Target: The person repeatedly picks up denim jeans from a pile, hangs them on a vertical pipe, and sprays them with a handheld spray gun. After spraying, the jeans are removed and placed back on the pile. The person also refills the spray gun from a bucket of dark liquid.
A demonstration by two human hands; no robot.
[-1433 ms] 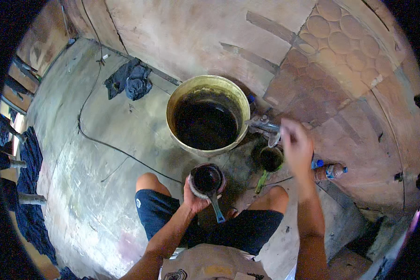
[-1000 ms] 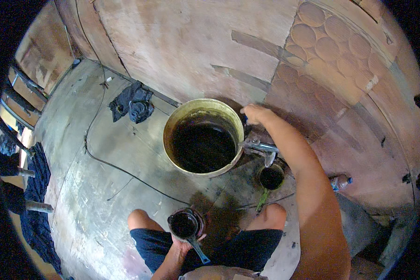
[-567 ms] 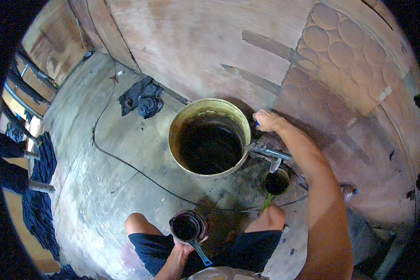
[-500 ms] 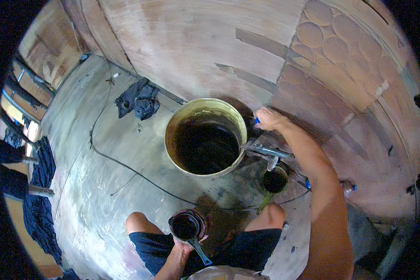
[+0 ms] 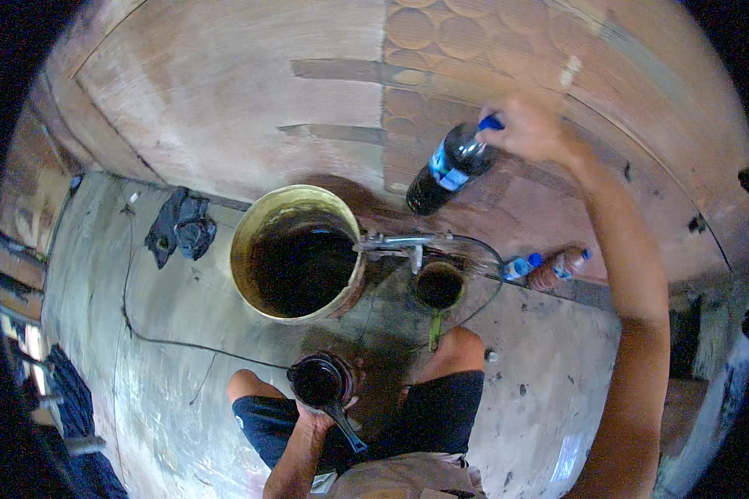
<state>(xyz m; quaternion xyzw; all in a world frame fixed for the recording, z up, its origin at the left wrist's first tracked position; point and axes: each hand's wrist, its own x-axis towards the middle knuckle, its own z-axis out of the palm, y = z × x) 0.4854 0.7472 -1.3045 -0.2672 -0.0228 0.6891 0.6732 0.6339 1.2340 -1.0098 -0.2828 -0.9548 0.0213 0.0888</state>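
Note:
My right hand point(image 5: 526, 131) is raised near the wall and closed around the blue-capped neck of a plastic bottle point(image 5: 429, 185). This bottle has a blue label, contains something dark and slants with its base down to the left. Between my knees, my left hand point(image 5: 314, 417) grips a dark round pot point(image 5: 318, 382) from below. A dipper-like handle point(image 5: 346, 431) slopes from the pot toward my lap; whether it belongs to a separate dipper I cannot tell. Ahead stands a large yellowish bucket point(image 5: 245, 224), dark inside.
Beside the bucket are a metal tool point(image 5: 399, 242) with a cable and a small dark cup point(image 5: 439, 287) with a green handle. Two more bottles, one with a blue label point(image 5: 520, 266) and one reddish point(image 5: 558, 268), lie by the wall. Black crumpled plastic point(image 5: 179, 223) lies at left.
My right hand has lifted up and to the right, bringing the bottle out from behind the bucket. The view has turned rightward. My left hand keeps its hold on the pot.

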